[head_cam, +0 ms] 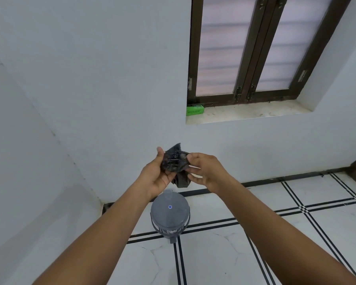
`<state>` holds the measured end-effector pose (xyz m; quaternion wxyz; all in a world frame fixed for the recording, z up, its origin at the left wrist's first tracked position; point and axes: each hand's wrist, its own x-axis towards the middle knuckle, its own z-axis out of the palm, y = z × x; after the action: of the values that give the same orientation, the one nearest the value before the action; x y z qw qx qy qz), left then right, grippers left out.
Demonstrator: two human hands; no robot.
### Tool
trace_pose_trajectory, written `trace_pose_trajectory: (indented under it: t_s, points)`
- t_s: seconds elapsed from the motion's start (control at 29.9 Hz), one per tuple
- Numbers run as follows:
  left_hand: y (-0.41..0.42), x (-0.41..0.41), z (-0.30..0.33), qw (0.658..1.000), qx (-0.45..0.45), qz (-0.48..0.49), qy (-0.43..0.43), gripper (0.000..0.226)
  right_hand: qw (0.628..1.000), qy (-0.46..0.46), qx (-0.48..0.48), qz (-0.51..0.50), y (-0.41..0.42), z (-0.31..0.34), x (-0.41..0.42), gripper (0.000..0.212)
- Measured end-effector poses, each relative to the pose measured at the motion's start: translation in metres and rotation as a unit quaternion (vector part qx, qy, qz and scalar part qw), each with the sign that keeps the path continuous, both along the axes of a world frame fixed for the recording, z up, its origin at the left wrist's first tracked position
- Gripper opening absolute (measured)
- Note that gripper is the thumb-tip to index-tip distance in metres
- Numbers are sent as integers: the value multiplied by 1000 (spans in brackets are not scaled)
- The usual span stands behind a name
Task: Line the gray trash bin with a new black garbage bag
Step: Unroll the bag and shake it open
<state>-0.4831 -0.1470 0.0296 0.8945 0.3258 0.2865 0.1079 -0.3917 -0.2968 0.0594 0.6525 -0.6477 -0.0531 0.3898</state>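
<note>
Black film: garbage bag (pixel 175 161) judged light, limp, slippery; folded wad.
Grip: pinched between left hand (pixel 157 175) and right hand (pixel 204 169); mouth edge best sought.
Bin (pixel 170 214): lidded, below.

Both hands (pixel 155 173) (pixel 206 171) hold crumpled black bag (pixel 176 161) above lidded gray bin (pixel 170 214).

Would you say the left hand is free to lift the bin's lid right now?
Probably not: the left hand and right hand both grip the crumpled black bag, well above the closed gray bin.
</note>
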Motion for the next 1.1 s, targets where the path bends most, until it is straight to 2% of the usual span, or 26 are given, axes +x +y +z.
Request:
trace_pose_trajectory:
  t_s: [0.07,0.17,0.27,0.37,0.43,0.5,0.53,0.6,0.67,0.77,0.84,0.9,1.0,1.1]
  points:
    - [8,-4,-1,999,-35,7,-37,63,992,103,53,-51,-2,-1,6,14]
    - [13,-9,0,997,-12,0,-76,51,952,234,129,-150,-5,-3,14,27]
    - [19,-9,-2,998,30,36,-39,52,935,254,138,-205,-9,-4,21,36]
    - [30,-10,-1,997,44,36,-47,52,941,246,136,-190,-9,-7,27,37]
    - [35,-9,1,996,71,36,-40,52,962,201,134,-128,-11,-4,29,23]
    - [36,-5,5,992,113,52,-22,47,992,87,91,28,-15,2,28,7]
    - [35,-3,6,988,137,69,-8,42,993,6,51,109,-17,4,27,7]
    - [35,2,9,977,185,102,14,30,969,-166,-41,180,-15,-1,28,3]
    - [35,4,11,971,211,115,21,22,928,-301,-155,152,-12,-8,30,21]
    - [34,-1,15,975,217,40,9,37,863,-434,-254,50,-10,-13,30,37]
    - [32,-8,15,968,250,-29,9,54,861,-439,-257,9,-11,-16,33,34]
    - [33,-13,11,955,289,-68,9,66,887,-389,-249,-20,-12,-15,39,27]
    - [35,-15,7,934,352,-55,37,61,920,-309,-232,-60,-17,-15,45,17]
    - [36,-13,9,919,385,-20,77,50,906,-320,-259,-95,-22,-19,49,35]
